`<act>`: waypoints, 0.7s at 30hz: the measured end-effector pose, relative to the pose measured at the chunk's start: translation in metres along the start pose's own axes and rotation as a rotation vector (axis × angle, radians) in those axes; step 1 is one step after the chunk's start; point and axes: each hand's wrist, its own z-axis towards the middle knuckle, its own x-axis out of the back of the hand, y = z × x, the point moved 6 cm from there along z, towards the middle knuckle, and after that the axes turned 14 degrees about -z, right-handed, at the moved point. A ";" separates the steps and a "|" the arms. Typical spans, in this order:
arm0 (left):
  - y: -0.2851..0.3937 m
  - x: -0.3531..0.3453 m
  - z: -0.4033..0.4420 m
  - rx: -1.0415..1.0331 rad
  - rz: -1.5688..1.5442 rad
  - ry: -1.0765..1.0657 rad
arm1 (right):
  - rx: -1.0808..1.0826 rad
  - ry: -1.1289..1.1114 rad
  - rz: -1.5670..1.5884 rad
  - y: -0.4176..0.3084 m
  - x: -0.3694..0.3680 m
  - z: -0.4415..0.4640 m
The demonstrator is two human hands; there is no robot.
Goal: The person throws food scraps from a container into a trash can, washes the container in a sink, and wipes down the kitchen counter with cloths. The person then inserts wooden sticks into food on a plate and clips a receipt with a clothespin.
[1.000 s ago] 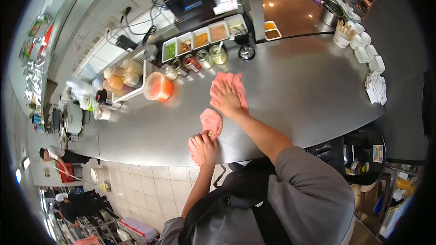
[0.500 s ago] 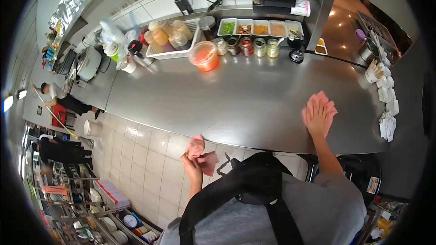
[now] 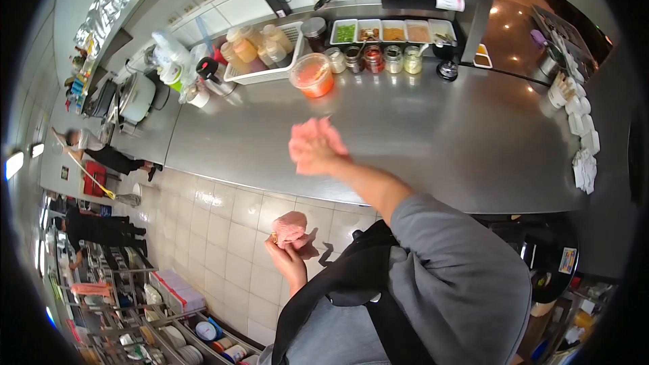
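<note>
Right hand [image 3: 316, 156] lies over a pink cloth [image 3: 326, 132] on the steel counter [image 3: 439, 142]; finger grip blurred, cannot tell. Left hand [image 3: 289, 262] clamped on a second cloth [image 3: 291, 226], clear of the counter edge. Risk: an overlong sweep could tip the orange tub [image 3: 312, 80]. Jars [image 3: 373, 60] and white basket [image 3: 262, 76] obstruct the back.

bottles [image 3: 245, 51] in a white basket [image 3: 265, 77], orange-filled tub [image 3: 314, 81] alongside, jars [image 3: 373, 59] in a row, person [image 3: 108, 154] over there holding a mop [image 3: 126, 199]
</note>
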 end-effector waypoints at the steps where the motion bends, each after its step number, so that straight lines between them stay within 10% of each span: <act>1: -0.005 -0.001 0.001 -0.012 0.004 0.013 | 0.054 0.075 0.048 -0.017 0.026 -0.012; 5: 0.010 -0.032 0.009 -0.044 -0.015 -0.068 | 0.079 0.224 0.222 -0.030 0.070 -0.083; 9: 0.029 -0.085 0.020 -0.142 -0.082 -0.207 | 0.007 -0.358 -0.048 0.051 0.146 -0.164; 21: 0.118 -0.274 0.066 -0.435 0.019 -0.518 | -1.418 -0.430 -0.730 0.271 0.313 -0.569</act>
